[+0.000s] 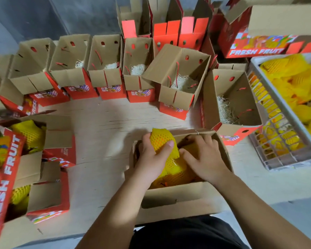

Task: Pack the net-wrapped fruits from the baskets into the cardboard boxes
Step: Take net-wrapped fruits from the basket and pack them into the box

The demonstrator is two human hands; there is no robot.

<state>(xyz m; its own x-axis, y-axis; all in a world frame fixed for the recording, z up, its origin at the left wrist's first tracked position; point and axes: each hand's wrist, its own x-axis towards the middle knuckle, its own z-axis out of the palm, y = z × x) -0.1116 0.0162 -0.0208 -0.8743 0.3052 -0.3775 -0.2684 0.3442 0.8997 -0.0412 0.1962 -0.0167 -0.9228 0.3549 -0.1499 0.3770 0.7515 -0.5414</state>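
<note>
The open cardboard box sat nearest, against the person's lap at the table's near edge. Over it the left hand gripped a net-wrapped fruit, thumb and fingers curled around it, while the right hand lay with fingers spread flat on fruits already inside. Bare tabletop stretched beyond to a row of open boxes. The basket at right ran out of frame, its fruit blurred.

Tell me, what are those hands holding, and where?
Left hand grips a yellow net-wrapped fruit around its middle. Right hand presses fruit in the box; no clear grip.
</note>
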